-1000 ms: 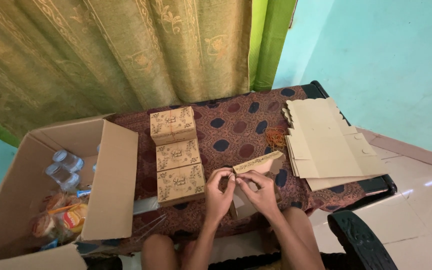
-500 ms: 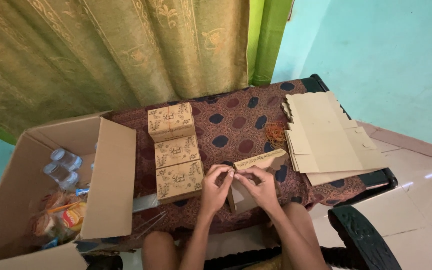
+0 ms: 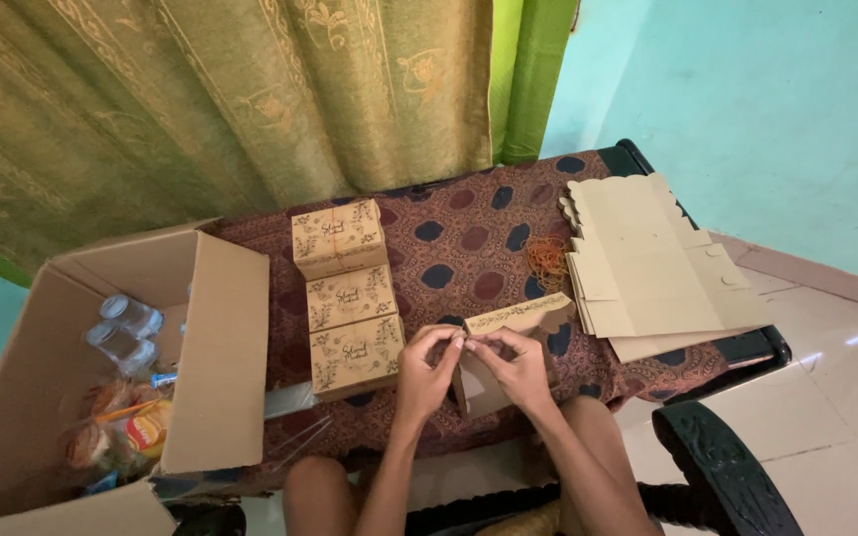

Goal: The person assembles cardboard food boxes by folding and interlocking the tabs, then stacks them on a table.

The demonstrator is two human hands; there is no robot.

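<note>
My left hand (image 3: 427, 369) and my right hand (image 3: 514, 365) meet at the front of the table, both pinching the edge of a half-folded brown cardboard box (image 3: 514, 320) with a printed pattern. Its long flap points up and to the right. Just left of my left hand stand three finished printed boxes (image 3: 347, 296) in a row running away from me. A stack of flat unfolded box blanks (image 3: 647, 260) lies to the right, apart from my hands.
A patterned maroon cloth (image 3: 469, 228) covers the table. Orange rubber bands (image 3: 547, 257) lie by the blanks. A large open carton (image 3: 215, 347) at the left holds water cups and wrapped snacks. A dark chair arm (image 3: 722, 467) is at lower right, with green curtains behind.
My hands stay together on the half-folded box, which has shifted slightly. The camera view has drifted a little; the finished boxes and blanks have not moved.
</note>
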